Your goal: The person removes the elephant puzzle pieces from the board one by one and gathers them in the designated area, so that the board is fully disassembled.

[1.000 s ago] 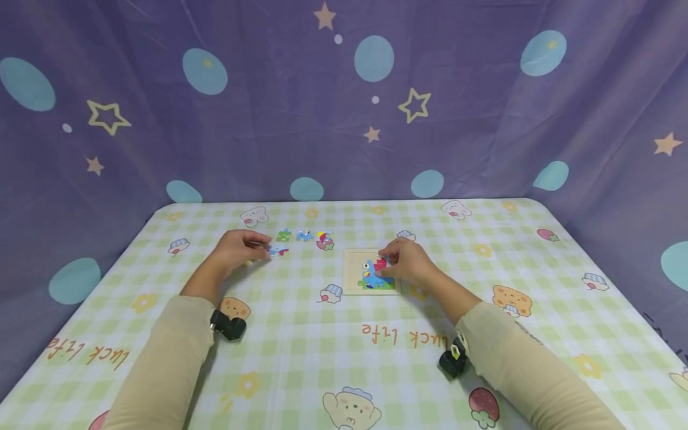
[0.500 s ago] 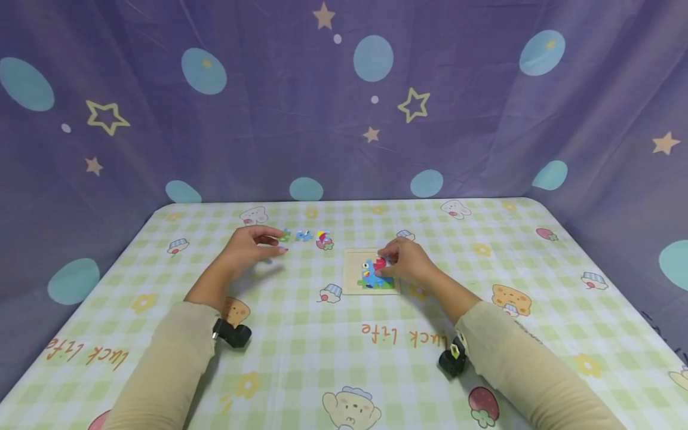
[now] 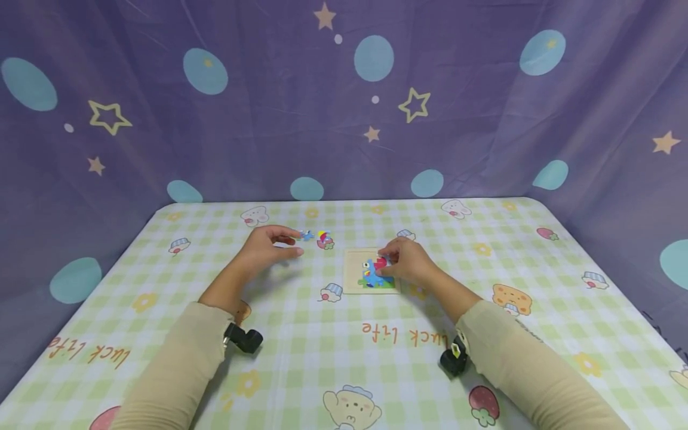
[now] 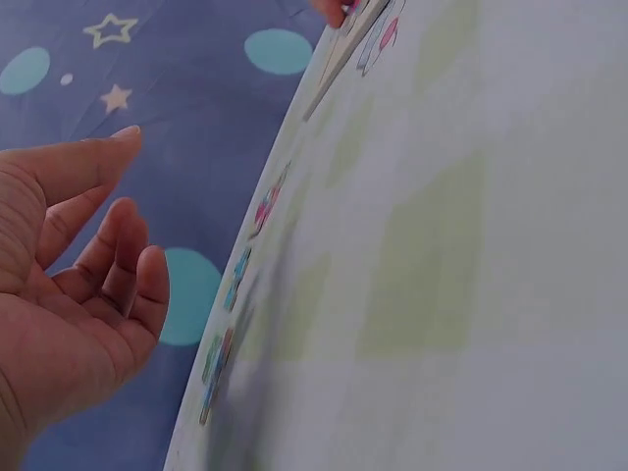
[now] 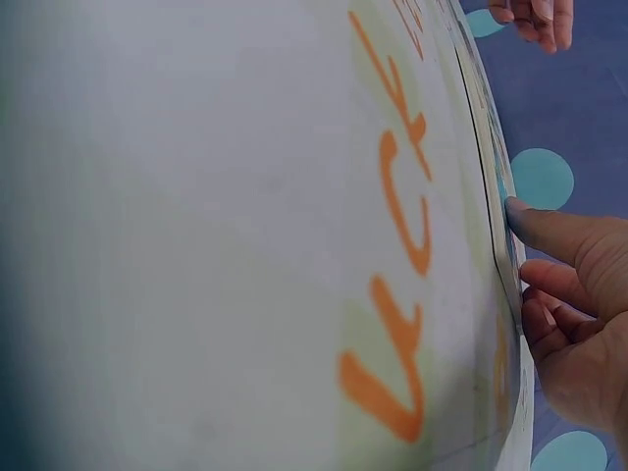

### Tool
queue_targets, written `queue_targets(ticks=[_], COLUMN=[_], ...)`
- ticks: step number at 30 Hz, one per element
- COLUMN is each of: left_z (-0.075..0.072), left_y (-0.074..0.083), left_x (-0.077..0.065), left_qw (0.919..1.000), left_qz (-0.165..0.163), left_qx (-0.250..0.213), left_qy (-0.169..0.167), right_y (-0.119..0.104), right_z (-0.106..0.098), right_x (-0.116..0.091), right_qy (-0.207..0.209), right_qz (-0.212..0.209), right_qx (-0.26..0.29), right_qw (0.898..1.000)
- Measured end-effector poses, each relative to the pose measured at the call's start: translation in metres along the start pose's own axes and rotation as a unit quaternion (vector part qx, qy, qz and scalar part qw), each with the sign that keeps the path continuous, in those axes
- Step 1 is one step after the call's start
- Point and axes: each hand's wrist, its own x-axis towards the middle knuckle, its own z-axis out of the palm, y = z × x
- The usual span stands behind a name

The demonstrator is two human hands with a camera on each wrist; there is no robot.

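Observation:
My left hand (image 3: 267,246) hovers over the loose jigsaw pieces with thumb and fingers spread apart and holds nothing; the left wrist view shows this hand (image 4: 83,265) raised off the cloth. Near its fingertips lies a blue jigsaw piece (image 3: 307,235), with a yellow-and-red piece (image 3: 323,236) to its right. Under the hand, other pieces are hidden in the head view, but a green piece (image 4: 211,359) shows in the left wrist view. At the wooden puzzle tray (image 3: 352,280), my right hand (image 3: 411,261) pinches a red jigsaw piece (image 3: 380,263) beside a blue animal picture (image 3: 371,276).
A checked, cartoon-printed cloth (image 3: 301,370) covers the table. Behind it hangs a purple curtain (image 3: 301,119) with stars and blue ovals. A small black camera sits on the left wrist (image 3: 246,339) and another on the right wrist (image 3: 453,361).
My left hand has moved to the right along the row of loose pieces, covering the green one and those near it. My right hand has stayed at the tray.

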Motion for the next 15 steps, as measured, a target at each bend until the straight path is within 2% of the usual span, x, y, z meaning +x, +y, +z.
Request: queue_targets(ticks=[7,15], left_z=[0.014,0.029], left_y=[0.006,0.013], left_x=[0.001,0.0], left_qw=[0.9998,0.9983], left_qz=[0.014,0.036], left_qx=[0.008,-0.027], left_qy=[-0.009,-0.037], right_y=[-0.001,-0.001], right_z=[-0.001,0.0], right_x=[0.0,0.0], right_qy=[-0.003,-0.005], right_qz=[0.004,0.002], right_qx=[-0.002,0.004], right_qw=[1.0,1.0])
